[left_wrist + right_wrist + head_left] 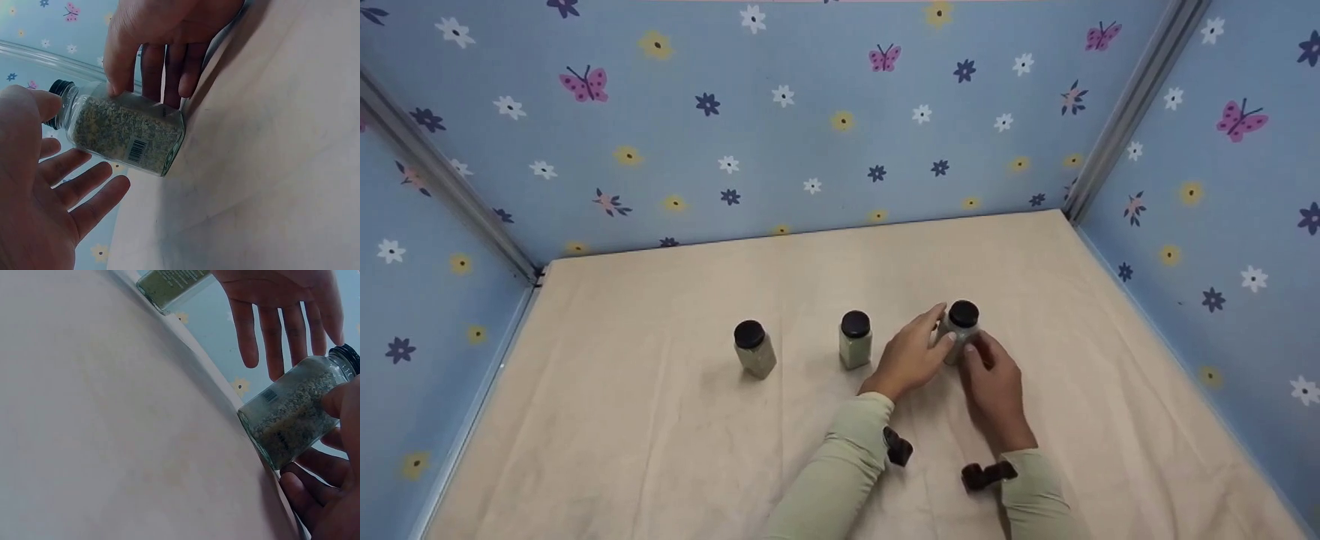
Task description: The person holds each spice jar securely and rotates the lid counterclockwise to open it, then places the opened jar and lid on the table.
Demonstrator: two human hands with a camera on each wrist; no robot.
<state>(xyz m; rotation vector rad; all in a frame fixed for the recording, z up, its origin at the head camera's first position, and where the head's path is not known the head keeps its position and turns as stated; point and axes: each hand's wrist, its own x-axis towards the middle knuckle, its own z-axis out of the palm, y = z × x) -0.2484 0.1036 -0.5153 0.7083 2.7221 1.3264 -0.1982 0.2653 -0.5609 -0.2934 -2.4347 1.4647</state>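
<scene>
A square glass spice jar (962, 330) with a black screw cap stands between both hands at the right of the cloth. Coarse greenish-beige flakes and a barcode label show through its glass (124, 132). My right hand (996, 386) grips the lower body, thumb on one side and fingers on the other. At the jar's left, my left hand (911, 356) has its fingers spread and fairly straight, with the thumb at the cap in the left wrist view. The jar's base is right at the cloth in the right wrist view.
Two more black-capped jars, a middle one (855, 345) and a left one (754, 352), stand upright on the beige cloth (675, 435). Blue flowered panels (810, 142) wall the table at the back and both sides. Dark wrist cameras sit on both sleeves.
</scene>
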